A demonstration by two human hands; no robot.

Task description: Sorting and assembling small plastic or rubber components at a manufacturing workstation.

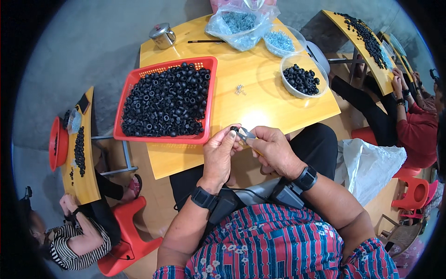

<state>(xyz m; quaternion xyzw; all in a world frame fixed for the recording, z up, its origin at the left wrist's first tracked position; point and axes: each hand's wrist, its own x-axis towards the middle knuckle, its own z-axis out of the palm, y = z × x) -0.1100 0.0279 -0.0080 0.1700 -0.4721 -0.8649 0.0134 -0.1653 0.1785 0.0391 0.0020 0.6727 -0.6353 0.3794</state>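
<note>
At the near edge of the table, my left hand (218,152) pinches a small round black plastic part (234,128) between thumb and fingers. My right hand (277,151) is closed around a small plier-like tool (246,134) with grey metal jaws, and its tip meets the black part. Most of the tool's handle is hidden in my palm. Left of my hands stands a red plastic basket (210,100) heaped with black parts (165,100). A clear round bowl (320,89) on the right holds more black parts (301,80).
A tiny pile of clear bits (239,89) lies mid-table. Farther back are a bag (241,39) and a tub (299,41) of bluish clear pieces, a dark stick (206,41) and a lidded metal mug (162,36). Other people sit at tables on both sides.
</note>
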